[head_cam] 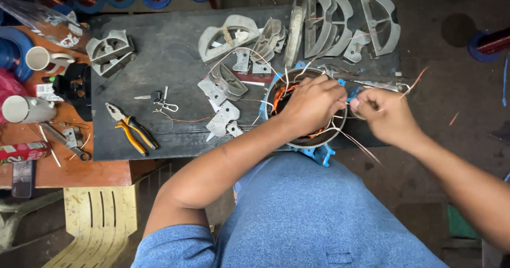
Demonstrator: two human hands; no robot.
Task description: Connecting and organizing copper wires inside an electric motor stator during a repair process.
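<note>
A round blue motor stator (321,152) with copper windings rests on my lap against the edge of a dark board (159,61). My left hand (312,105) lies over the stator's opening, its fingers pinching thin white and copper wires (366,151). Just to the right, my right hand (387,114) pinches the same bundle of wires, and a copper strand (415,81) sticks up beyond it. Most of the winding is hidden under my left hand.
Several grey metal winding forms (329,21) and small plates (223,118) lie on the board. Yellow-handled pliers (130,130) and keys (162,100) lie at its left. An orange table (69,169) holds cups (45,60), a wrench and a can. A yellow plastic stool (98,220) stands below.
</note>
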